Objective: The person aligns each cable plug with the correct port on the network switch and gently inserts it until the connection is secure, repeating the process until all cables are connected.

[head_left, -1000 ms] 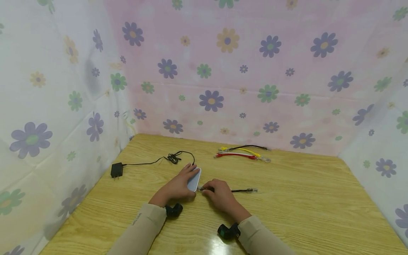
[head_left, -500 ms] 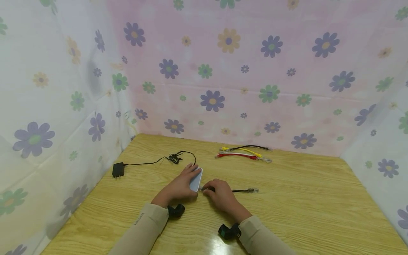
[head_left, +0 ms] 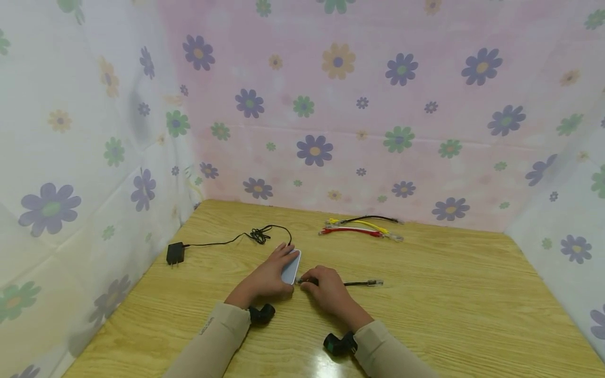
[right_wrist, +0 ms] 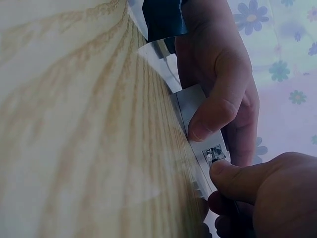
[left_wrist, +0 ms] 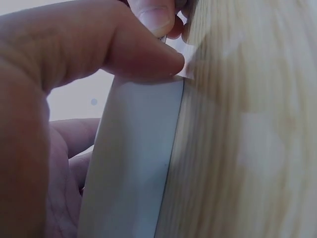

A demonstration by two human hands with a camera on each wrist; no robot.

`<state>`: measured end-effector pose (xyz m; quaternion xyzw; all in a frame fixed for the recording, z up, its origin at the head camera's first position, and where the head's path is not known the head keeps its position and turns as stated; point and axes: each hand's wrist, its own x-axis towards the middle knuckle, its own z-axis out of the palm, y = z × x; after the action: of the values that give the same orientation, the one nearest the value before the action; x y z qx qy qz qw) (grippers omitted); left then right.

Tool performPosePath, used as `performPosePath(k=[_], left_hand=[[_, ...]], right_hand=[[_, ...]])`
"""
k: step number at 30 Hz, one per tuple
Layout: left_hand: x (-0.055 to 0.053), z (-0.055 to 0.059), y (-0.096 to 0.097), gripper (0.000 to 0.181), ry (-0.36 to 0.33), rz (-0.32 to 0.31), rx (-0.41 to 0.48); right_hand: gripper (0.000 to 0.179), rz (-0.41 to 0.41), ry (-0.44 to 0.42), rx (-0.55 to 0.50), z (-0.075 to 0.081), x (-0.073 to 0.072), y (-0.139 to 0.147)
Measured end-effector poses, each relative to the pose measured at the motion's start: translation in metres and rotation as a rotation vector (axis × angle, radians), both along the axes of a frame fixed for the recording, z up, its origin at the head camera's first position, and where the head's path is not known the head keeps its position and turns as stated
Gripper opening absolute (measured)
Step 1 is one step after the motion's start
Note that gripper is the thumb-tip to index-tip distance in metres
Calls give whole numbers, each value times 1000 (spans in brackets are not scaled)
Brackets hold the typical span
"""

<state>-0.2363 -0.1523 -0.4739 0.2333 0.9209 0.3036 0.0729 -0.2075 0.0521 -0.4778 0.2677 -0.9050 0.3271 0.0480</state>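
Observation:
My left hand (head_left: 264, 278) grips a small flat white box (head_left: 291, 268) resting on the table, thumb on its near side and fingers across the top. In the left wrist view the thumb presses a corner of the box (left_wrist: 133, 148). Just right of it, my right hand (head_left: 328, 290) pinches a short black network cable (head_left: 355, 283) close to its clear plug. The right wrist view has that plug at a port (right_wrist: 215, 153) in the box's side; how deep it sits is hard to tell. The cable's other clear plug (head_left: 375, 282) lies free on the right.
A black power adapter (head_left: 175, 253) lies at the left; its thin cord (head_left: 259, 234) runs to the back of the box. Several short cables (head_left: 361, 228) in red, white, yellow and black lie together at the back. Flowered cloth (head_left: 314, 105) surrounds the wooden table (head_left: 449, 299).
The head view has shifted very slightly. Both hands keep their places on the box and the cable, with no other visible difference.

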Motion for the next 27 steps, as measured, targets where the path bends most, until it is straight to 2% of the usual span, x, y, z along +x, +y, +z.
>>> performPosePath(k=[10,20,27], left_hand=[[-2,-2,0,93,-12,12,-5],[-2,-1,-1,94,-29,13,3],[-2,-4,-1,94,-34,10,3]], right_hand=[[15,-16,-3,-9,-1,0,1],[15,1,-17,59,4,-3,1],[14,36,-85,107,9,-6,3]])
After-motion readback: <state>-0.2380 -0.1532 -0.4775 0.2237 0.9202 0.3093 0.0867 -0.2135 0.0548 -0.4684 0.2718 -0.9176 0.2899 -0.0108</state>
